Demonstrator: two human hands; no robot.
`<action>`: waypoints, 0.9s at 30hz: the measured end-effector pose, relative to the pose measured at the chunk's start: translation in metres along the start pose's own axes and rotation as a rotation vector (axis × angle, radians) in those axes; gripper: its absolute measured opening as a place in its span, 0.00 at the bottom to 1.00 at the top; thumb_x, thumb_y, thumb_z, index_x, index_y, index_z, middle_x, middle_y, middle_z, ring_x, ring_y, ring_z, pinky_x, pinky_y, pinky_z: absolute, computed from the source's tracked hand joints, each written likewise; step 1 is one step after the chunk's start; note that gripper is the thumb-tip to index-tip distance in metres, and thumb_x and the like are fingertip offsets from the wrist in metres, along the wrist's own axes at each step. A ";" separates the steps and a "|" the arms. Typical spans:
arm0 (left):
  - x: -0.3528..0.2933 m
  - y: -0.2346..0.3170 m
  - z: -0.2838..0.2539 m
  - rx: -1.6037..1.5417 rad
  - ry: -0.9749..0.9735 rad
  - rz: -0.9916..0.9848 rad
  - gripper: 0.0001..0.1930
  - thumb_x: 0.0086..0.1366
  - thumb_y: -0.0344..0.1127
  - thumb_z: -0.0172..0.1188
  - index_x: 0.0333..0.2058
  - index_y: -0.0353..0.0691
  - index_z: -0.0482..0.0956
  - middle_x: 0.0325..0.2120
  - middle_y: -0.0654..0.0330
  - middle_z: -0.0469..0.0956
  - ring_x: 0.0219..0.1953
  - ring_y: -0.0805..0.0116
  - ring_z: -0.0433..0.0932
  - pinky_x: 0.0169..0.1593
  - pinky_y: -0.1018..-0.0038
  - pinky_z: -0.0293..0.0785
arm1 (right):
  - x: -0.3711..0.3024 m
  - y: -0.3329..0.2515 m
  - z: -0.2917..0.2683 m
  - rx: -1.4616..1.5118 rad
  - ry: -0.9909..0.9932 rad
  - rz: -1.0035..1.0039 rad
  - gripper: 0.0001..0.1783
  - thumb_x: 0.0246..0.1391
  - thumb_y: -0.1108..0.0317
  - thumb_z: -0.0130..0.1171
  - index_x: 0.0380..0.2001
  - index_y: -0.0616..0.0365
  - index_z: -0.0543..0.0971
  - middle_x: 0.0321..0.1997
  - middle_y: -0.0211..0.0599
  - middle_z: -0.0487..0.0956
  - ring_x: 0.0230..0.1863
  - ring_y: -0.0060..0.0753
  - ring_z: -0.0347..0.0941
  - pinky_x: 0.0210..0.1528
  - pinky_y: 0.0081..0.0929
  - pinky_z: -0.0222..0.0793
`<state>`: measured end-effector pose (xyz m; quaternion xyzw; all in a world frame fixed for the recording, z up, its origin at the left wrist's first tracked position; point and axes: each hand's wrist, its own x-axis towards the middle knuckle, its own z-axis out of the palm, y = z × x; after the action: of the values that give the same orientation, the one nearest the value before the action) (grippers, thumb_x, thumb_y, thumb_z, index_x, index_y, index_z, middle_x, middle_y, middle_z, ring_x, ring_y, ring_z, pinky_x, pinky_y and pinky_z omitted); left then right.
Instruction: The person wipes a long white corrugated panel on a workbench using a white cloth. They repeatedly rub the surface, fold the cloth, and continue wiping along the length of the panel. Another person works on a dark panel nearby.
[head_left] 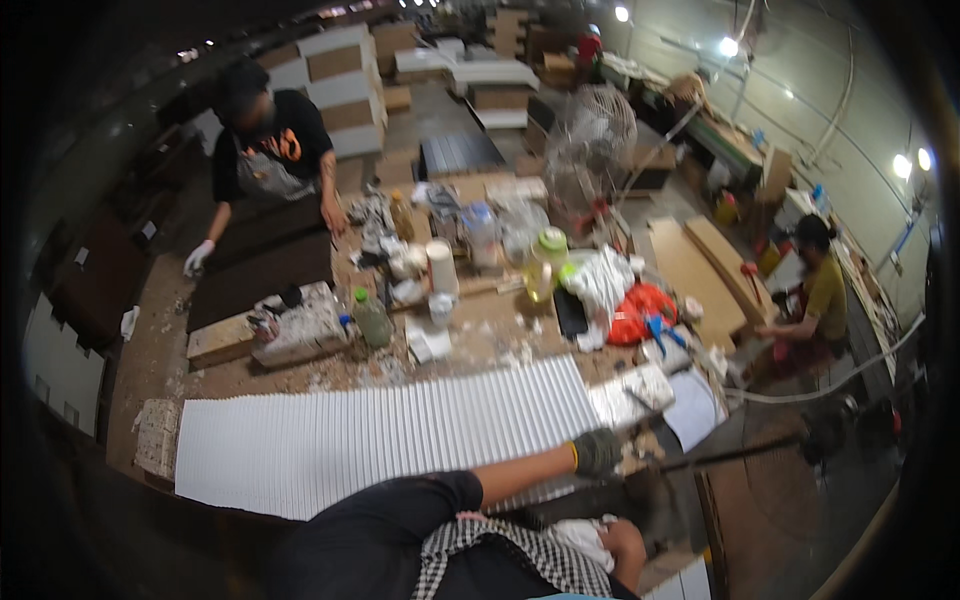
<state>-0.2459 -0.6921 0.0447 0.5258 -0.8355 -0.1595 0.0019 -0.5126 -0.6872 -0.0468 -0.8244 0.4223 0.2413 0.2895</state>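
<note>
A long white ribbed panel [390, 430] lies across the near side of the worktable. My left arm, in a black sleeve, reaches right over the panel's near edge. My left hand [597, 452], in a dark grey glove with a yellow cuff, is at the panel's right end, close to a white-smeared block [632, 396]. Its fingers are too blurred to show whether they grip anything. My right arm [626, 548] is bent close to my body, beside a white cloth-like bundle [585, 540]. I cannot make out the fingers of my right hand. A checked black-and-white apron strap [500, 540] crosses my front.
Bottles [372, 318], a yellow-green jug [543, 265], a white cup [441, 266] and a red plastic bag [640, 314] clutter the table. Across it, a co-worker [270, 140] bends over dark panels [265, 265]. Another person [822, 290] sits right, beyond a fan [592, 140].
</note>
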 end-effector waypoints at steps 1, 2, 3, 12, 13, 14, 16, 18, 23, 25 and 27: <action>-0.003 0.001 -0.002 -0.012 -0.023 -0.025 0.24 0.67 0.56 0.52 0.32 0.40 0.86 0.34 0.45 0.84 0.41 0.44 0.83 0.53 0.48 0.74 | -0.008 -0.006 -0.016 -0.004 -0.044 0.076 0.31 0.48 0.39 0.61 0.46 0.53 0.87 0.51 0.59 0.80 0.52 0.54 0.78 0.56 0.45 0.73; -0.004 -0.004 0.009 0.005 0.108 -0.015 0.26 0.67 0.57 0.52 0.28 0.40 0.86 0.29 0.45 0.83 0.36 0.45 0.83 0.47 0.50 0.76 | -0.008 -0.010 -0.031 0.017 0.043 0.071 0.31 0.48 0.40 0.62 0.46 0.53 0.87 0.52 0.58 0.79 0.52 0.54 0.78 0.55 0.45 0.74; -0.008 -0.009 0.021 0.023 0.238 -0.013 0.28 0.66 0.59 0.53 0.24 0.40 0.85 0.24 0.46 0.82 0.30 0.45 0.83 0.42 0.51 0.77 | -0.006 -0.015 -0.045 0.036 0.115 0.064 0.30 0.48 0.40 0.63 0.45 0.52 0.87 0.54 0.57 0.78 0.52 0.54 0.78 0.55 0.45 0.74; -0.112 0.001 0.024 -0.062 0.383 -0.123 0.16 0.65 0.47 0.54 0.26 0.43 0.79 0.26 0.53 0.79 0.33 0.52 0.78 0.43 0.56 0.73 | 0.038 -0.132 -0.110 0.129 0.292 -0.361 0.23 0.58 0.55 0.60 0.51 0.56 0.81 0.53 0.50 0.81 0.52 0.59 0.77 0.54 0.46 0.74; -0.123 0.000 0.033 -0.071 0.343 -0.129 0.15 0.64 0.47 0.54 0.25 0.43 0.79 0.27 0.54 0.79 0.34 0.51 0.78 0.43 0.56 0.72 | 0.048 -0.148 -0.105 0.206 0.175 -0.406 0.23 0.59 0.56 0.58 0.55 0.55 0.79 0.50 0.52 0.82 0.53 0.60 0.77 0.55 0.47 0.73; -0.132 0.001 0.041 -0.066 0.479 -0.109 0.11 0.61 0.44 0.55 0.25 0.45 0.77 0.25 0.56 0.78 0.34 0.53 0.78 0.42 0.56 0.71 | 0.062 -0.153 -0.092 0.207 0.118 -0.456 0.23 0.61 0.58 0.57 0.57 0.54 0.78 0.50 0.55 0.81 0.53 0.62 0.76 0.55 0.47 0.72; -0.139 0.001 0.055 0.012 0.485 -0.126 0.09 0.58 0.41 0.56 0.25 0.44 0.79 0.25 0.56 0.80 0.34 0.54 0.79 0.43 0.57 0.72 | 0.096 -0.149 -0.066 0.149 0.044 -0.555 0.24 0.63 0.60 0.54 0.59 0.55 0.75 0.50 0.60 0.81 0.54 0.65 0.75 0.56 0.48 0.71; -0.147 0.007 0.053 0.062 0.530 -0.149 0.09 0.57 0.39 0.57 0.25 0.42 0.81 0.26 0.56 0.81 0.33 0.54 0.79 0.43 0.59 0.74 | 0.120 -0.134 -0.041 0.050 0.007 -0.659 0.24 0.65 0.61 0.51 0.61 0.58 0.73 0.50 0.62 0.81 0.55 0.66 0.75 0.55 0.47 0.71; -0.153 0.017 0.065 0.005 0.487 -0.212 0.11 0.58 0.34 0.59 0.22 0.36 0.85 0.22 0.50 0.82 0.27 0.52 0.79 0.37 0.58 0.75 | 0.139 -0.123 -0.031 0.034 -0.189 -0.729 0.22 0.64 0.65 0.47 0.57 0.66 0.73 0.58 0.62 0.75 0.59 0.66 0.70 0.59 0.46 0.66; -0.152 0.015 0.053 -0.011 0.477 -0.182 0.12 0.59 0.34 0.59 0.21 0.35 0.85 0.22 0.50 0.82 0.26 0.52 0.79 0.37 0.58 0.75 | 0.198 -0.077 -0.003 -0.063 -0.152 -0.821 0.22 0.63 0.67 0.48 0.56 0.68 0.73 0.61 0.62 0.73 0.61 0.65 0.68 0.61 0.46 0.64; -0.153 0.010 0.048 0.004 0.447 -0.167 0.12 0.60 0.34 0.58 0.22 0.34 0.84 0.22 0.51 0.81 0.28 0.52 0.80 0.37 0.59 0.75 | 0.195 -0.073 -0.013 -0.069 -0.166 -0.817 0.22 0.63 0.65 0.49 0.56 0.67 0.73 0.62 0.60 0.73 0.62 0.63 0.68 0.62 0.46 0.64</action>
<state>-0.1942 -0.5414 0.0268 0.6151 -0.7684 -0.0372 0.1725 -0.3465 -0.7699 -0.1429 -0.9111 0.0276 0.1860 0.3667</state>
